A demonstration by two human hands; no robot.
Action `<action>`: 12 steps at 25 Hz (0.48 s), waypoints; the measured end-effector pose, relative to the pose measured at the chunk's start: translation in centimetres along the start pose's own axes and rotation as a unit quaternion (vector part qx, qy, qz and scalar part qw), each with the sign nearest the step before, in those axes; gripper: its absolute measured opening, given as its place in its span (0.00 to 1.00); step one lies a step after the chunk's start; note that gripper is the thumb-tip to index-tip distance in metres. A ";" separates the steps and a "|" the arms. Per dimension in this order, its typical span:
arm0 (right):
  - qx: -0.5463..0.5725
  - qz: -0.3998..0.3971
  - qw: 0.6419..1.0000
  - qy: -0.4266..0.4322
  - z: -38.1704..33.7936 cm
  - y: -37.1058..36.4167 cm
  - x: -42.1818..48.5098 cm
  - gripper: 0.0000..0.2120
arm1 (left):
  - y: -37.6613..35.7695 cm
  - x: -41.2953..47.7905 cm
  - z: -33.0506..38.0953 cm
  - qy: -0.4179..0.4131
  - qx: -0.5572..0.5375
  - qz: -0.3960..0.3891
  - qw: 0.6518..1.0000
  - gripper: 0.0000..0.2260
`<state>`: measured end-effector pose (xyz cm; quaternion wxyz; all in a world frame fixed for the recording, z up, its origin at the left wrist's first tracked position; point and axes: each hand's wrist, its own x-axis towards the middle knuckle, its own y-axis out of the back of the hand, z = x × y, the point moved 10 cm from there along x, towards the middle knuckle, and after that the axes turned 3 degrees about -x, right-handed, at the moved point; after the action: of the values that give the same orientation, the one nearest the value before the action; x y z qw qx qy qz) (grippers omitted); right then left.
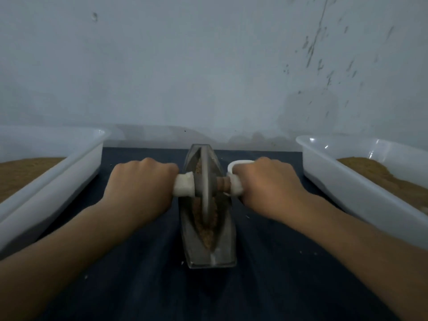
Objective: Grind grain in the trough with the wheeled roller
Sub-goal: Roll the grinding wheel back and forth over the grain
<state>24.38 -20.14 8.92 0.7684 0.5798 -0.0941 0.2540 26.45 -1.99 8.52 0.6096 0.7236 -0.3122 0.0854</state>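
A pale grey-blue wall [185,66] fills the upper half of the view, its paint flat and slightly uneven. Near its upper left corner sits a small dark dent [94,16]. On the right side, a thin dark streak [318,35] runs down from the top, with scattered dark flecks around it, and below them a faint darker patch [310,107]. The foot of the wall meets the far edge of the desk [139,286], whose surface is dark navy and dotted with a few pale specks [301,252]. The light is dim, cool and even, with soft shadows.
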 end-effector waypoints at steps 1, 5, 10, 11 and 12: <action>-0.015 0.025 1.000 0.005 0.0 1.2 -1.3 0.14 | 0.7 -0.6 0.0 -0.011 0.004 -0.011 1.000 0.11; -0.051 0.039 0.998 -0.006 0.6 0.6 0.3 0.15 | -1.0 0.5 -0.3 -0.003 0.007 -0.022 1.000 0.06; 0.003 0.015 0.997 -0.071 2.1 -4.4 7.8 0.07 | -3.8 6.9 -0.4 0.031 0.014 0.031 0.999 0.06; 0.009 0.011 0.997 -0.079 2.0 -4.4 8.1 0.06 | -3.9 7.1 -0.5 0.033 0.010 0.036 0.999 0.08; 0.006 0.008 0.997 -0.083 1.8 -4.1 7.8 0.06 | -3.7 6.9 -0.5 0.036 0.002 0.044 0.998 0.07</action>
<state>33.39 -20.46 9.48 0.7524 0.6029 -0.1601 0.2118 34.09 -3.66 9.04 0.6150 0.7064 -0.3217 0.1391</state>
